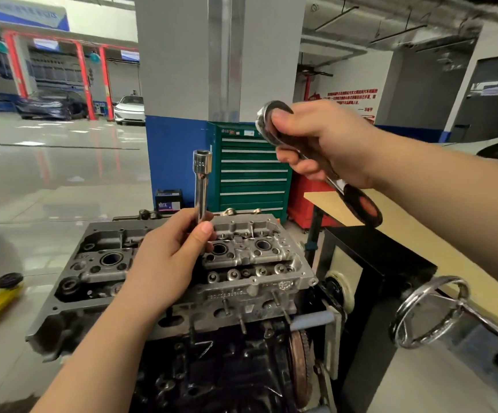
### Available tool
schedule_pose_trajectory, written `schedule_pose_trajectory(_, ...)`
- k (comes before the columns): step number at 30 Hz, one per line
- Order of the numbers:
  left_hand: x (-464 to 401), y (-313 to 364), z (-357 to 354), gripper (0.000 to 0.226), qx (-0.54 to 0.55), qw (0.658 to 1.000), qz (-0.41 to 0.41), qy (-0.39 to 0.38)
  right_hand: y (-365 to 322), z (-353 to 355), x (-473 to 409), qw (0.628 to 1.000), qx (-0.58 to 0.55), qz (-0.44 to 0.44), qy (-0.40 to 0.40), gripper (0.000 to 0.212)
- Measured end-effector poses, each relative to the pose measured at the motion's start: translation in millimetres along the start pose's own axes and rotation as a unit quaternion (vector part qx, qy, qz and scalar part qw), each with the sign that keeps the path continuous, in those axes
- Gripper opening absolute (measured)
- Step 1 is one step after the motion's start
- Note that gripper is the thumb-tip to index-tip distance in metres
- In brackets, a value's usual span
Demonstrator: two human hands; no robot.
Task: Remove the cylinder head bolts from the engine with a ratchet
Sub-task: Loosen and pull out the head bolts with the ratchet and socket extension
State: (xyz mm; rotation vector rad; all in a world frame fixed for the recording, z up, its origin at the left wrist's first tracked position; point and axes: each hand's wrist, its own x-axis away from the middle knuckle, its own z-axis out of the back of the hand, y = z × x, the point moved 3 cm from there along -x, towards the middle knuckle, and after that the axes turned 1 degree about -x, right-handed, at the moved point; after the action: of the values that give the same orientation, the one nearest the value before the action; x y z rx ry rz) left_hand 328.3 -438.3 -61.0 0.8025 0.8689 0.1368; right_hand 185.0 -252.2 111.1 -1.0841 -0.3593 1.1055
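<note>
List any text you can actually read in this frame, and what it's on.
None reads clearly.
Red lettering on the white wall sign: too blurred.
Label on the battery box: too blurred.
Stamped characters on the cylinder head edge: too small.
Tool cabinet stickers: unreadable.

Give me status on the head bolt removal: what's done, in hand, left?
Done: the cylinder head is exposed with its top cover off. In hand: the left hand holds a long socket extension upright, and the right hand grips the ratchet apart from it; the two aren't joined. Left: couple them and start on the bolts. No removed bolts are in view, so none looks out yet.
</note>
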Motion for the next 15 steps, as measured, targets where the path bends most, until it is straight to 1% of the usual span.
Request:
schedule_pose_trajectory(3,0,1,1,0.02,0.001,1.0,-0.002,-0.003,-27,-26,-7,0.997,0.041,-0.016,-0.06,0.034)
schedule_pose_trajectory(7,2,0,2,0.024,0.015,1.0,0.002,-0.002,-38,-44,-15,0.981,0.091,-0.103,-0.137,0.058)
schedule_pose_trajectory(12,0,-2,3,0.028,0.013,1.0,-0.002,-0.008,-40,-50,-23,0.964,0.109,-0.137,-0.198,0.064)
schedule_pose_trajectory(15,0,-3,2,0.031,0.038,0.999,-0.003,-0.013,-41,-49,-28,0.961,0.097,-0.14,-0.218,0.064)
